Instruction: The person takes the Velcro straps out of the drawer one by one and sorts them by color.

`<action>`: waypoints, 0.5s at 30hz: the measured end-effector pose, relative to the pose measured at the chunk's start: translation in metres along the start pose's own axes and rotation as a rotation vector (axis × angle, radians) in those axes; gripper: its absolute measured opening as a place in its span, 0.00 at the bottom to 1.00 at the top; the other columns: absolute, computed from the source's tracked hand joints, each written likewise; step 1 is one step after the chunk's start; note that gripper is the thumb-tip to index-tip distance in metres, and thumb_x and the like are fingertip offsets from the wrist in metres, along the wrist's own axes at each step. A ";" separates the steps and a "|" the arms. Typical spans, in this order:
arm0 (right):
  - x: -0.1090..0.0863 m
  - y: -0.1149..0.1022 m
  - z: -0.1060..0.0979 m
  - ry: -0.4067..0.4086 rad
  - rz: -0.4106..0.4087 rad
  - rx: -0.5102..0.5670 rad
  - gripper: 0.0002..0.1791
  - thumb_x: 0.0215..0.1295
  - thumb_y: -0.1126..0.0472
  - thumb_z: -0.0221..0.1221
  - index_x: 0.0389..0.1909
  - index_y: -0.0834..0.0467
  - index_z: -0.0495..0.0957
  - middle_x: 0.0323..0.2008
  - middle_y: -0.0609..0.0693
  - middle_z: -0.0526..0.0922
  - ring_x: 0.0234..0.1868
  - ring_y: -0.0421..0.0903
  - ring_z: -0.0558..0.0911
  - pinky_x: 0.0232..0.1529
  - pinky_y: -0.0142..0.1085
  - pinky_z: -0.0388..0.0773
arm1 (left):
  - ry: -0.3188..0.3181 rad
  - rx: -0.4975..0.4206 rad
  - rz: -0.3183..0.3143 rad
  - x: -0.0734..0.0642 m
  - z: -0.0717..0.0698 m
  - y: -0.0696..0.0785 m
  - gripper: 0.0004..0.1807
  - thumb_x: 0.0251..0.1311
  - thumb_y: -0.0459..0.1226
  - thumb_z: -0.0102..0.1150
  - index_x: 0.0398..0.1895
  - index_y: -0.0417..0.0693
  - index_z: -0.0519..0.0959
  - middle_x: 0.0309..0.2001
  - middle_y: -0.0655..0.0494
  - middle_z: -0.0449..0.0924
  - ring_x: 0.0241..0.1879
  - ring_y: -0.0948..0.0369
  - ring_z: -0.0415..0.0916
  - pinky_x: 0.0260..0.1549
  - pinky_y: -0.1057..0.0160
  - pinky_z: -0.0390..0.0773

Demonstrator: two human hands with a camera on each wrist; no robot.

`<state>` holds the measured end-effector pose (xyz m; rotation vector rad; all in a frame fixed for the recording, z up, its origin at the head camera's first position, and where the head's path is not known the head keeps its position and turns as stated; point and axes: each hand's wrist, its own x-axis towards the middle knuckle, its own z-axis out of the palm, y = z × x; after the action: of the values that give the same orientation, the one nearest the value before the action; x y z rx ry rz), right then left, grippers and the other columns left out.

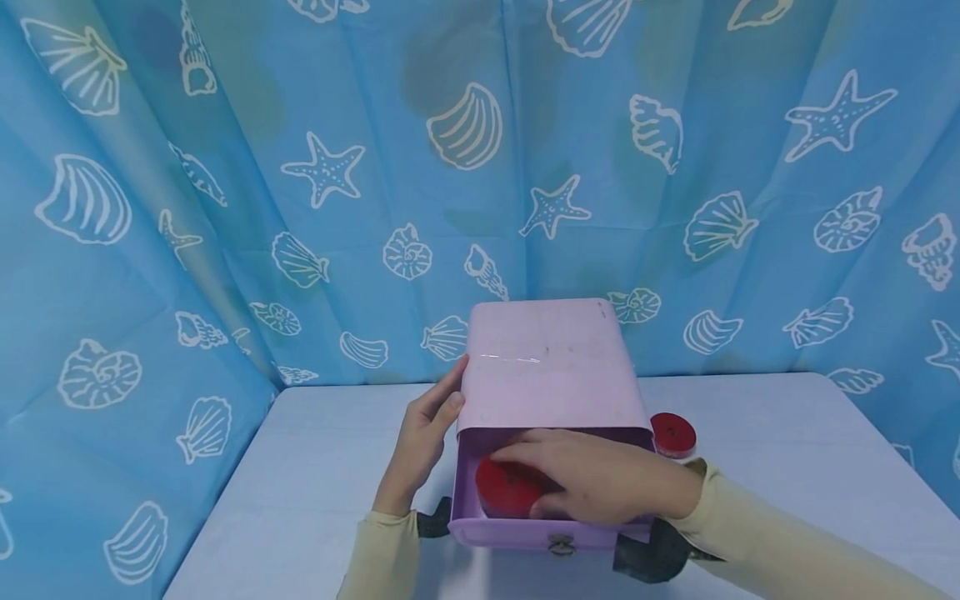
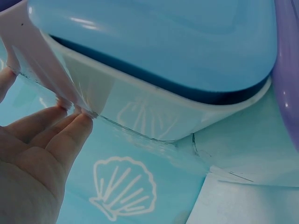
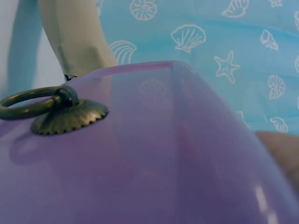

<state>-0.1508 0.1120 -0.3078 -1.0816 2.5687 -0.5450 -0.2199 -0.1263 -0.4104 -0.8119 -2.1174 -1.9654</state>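
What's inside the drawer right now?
In the drawer, a red roll shows near the front, with the right hand gripping it and covering part of it. The back lies under the box, so I can't see whether anything else is there.

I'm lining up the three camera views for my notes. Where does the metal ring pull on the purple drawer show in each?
Head: bottom, just right of centre, the ring pull is on the front of the purple drawer.
Left wrist: not in it.
Right wrist: at the left, above mid-height, with its scalloped backplate.
Shared landmark: the blue shell-print curtain.
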 end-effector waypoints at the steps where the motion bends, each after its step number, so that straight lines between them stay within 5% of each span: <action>1: 0.000 0.000 0.000 0.002 0.001 0.008 0.36 0.60 0.52 0.71 0.70 0.48 0.71 0.61 0.44 0.77 0.59 0.42 0.76 0.59 0.45 0.78 | 0.001 0.000 0.000 0.000 0.000 0.000 0.27 0.77 0.36 0.46 0.76 0.55 0.64 0.74 0.60 0.63 0.74 0.58 0.60 0.69 0.54 0.63; 15: -0.008 0.001 -0.004 0.011 0.029 0.260 0.35 0.66 0.42 0.64 0.72 0.47 0.69 0.61 0.41 0.75 0.59 0.42 0.74 0.56 0.42 0.79 | 0.002 0.004 -0.017 0.000 0.001 0.001 0.26 0.77 0.38 0.45 0.77 0.55 0.63 0.75 0.60 0.62 0.74 0.58 0.59 0.69 0.54 0.63</action>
<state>-0.1472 0.1195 -0.3041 -0.9519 2.4328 -0.8509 -0.2187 -0.1250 -0.4098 -0.7940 -2.1330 -1.9686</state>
